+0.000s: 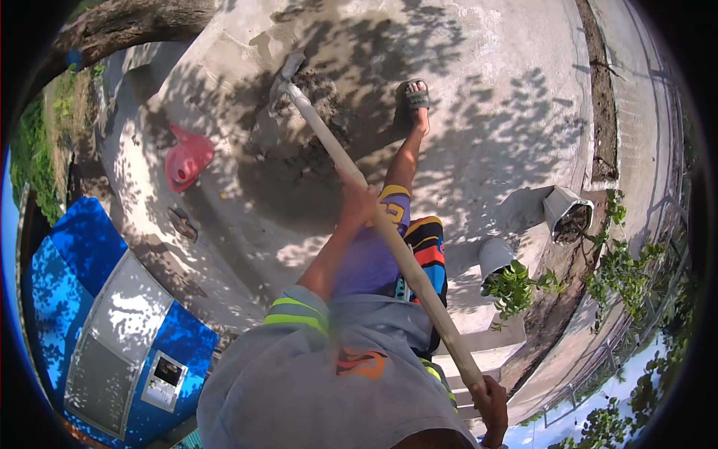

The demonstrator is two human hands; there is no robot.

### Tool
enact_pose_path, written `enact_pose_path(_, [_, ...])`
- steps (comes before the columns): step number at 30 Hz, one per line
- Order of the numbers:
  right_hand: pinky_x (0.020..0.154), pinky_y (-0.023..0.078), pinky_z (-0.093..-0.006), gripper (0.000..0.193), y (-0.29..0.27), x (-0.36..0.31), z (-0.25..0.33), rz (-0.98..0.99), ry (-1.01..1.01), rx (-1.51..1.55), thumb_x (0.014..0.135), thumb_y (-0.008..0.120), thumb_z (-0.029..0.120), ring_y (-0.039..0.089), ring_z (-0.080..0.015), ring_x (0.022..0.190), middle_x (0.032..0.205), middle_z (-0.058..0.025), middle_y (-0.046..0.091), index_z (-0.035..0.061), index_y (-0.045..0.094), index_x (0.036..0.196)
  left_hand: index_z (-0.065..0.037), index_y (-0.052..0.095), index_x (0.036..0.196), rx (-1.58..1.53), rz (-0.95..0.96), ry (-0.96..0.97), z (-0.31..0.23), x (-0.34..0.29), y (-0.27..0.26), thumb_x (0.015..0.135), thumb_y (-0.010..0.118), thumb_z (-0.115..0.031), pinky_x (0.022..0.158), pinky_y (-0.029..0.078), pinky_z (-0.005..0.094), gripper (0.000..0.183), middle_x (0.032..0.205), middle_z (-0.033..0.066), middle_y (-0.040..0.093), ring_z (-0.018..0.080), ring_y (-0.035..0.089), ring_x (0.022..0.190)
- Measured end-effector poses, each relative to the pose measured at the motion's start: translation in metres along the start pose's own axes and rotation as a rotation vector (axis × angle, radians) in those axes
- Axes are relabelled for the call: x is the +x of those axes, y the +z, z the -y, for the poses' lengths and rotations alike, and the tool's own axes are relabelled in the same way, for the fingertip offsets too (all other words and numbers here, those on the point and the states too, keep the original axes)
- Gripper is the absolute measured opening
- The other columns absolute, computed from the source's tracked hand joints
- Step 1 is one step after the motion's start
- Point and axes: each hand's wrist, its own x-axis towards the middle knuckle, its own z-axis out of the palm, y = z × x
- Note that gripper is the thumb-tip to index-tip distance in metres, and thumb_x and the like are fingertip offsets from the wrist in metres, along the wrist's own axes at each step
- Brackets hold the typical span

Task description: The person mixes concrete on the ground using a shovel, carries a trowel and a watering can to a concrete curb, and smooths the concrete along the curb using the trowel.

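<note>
At my far left stand blue-and-white panels [120, 299], and to the right of them a red plastic container [188, 156] lies on the concrete ground [493, 45] in the broken shade. Next comes the grey-coated blade [288, 75] of my long-handled tool [421, 284]; it is at the edge of a wet, grey heap [318, 112], which looks to me like mortar or sandy cement, and from this angle I cannot tell if it is a shovel or a hoe. I judge that the step in hand is working this heap with the blade, and the mixture seems not yet even. My left hand [359, 202] is wrapped around the wooden handle at its middle, the fingers curled with no gap that I can see. A sandalled foot [417, 97] is planted ahead, to the right of the heap. My right hand [490, 408] is closed around the handle near its lower end. In my judgement, the next move calls for the right hand to guide this end while the left one bears the load, pulling or turning the mixture without spreading it. Farther right are two pale plant pots [495, 256] [567, 209], well apart from the heap.
</note>
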Motion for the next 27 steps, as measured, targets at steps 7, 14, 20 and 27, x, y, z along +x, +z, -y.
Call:
enact_pose_path(7, [0.051,0.039,-0.0419,0.028,-0.194,-0.045,0.051,-0.228,-0.195,-0.570,0.066,0.063,0.024,0.053,-0.0350,0.053,0.056,-0.0188,0.050,-0.0018,0.053,0.070,0.002,-0.019,0.137,-0.614,0.152,-0.414,-0.144,-0.054,-0.005,0.080,0.053,-0.008,0.080,0.049,0.0327,0.092,0.125,0.0288,0.034,0.0311,0.055,0.097])
enact_pose_path(14, [0.066,0.039,-0.0480,0.036,-0.351,-0.018,0.196,-0.391,-0.362,-0.943,0.057,0.070,0.019,0.051,-0.0411,0.075,0.077,-0.0180,0.053,0.0035,0.052,0.084,-0.008,-0.019,0.139,-0.949,-0.212,-0.505,-0.243,0.000,0.003,0.082,0.049,0.000,0.073,0.052,0.0340,0.089,0.124,0.0255,0.032,0.0257,0.056,0.087])
enact_pose_path(20, [0.062,0.040,-0.0482,0.036,-0.413,0.060,0.390,-0.443,-0.601,-1.207,0.062,0.072,0.024,0.053,-0.0418,0.071,0.075,-0.0192,0.055,0.0023,0.050,0.079,-0.006,-0.005,0.140,-1.228,-0.502,-0.576,-0.317,0.163,-0.025,0.079,0.052,-0.002,0.082,0.046,0.0329,0.084,0.118,0.0203,0.036,0.0237,0.047,0.103])
enact_pose_path(27, [0.056,0.040,-0.0483,0.039,-0.495,0.108,0.573,-0.396,-0.750,-1.399,0.062,0.075,0.028,0.053,-0.0414,0.063,0.066,-0.0188,0.054,0.0029,0.050,0.077,0.009,0.012,0.134,-0.740,-0.603,-0.731,-0.328,0.239,0.043,0.079,0.059,-0.020,0.084,0.043,0.0339,0.077,0.107,0.0201,0.054,0.0312,0.058,0.094])
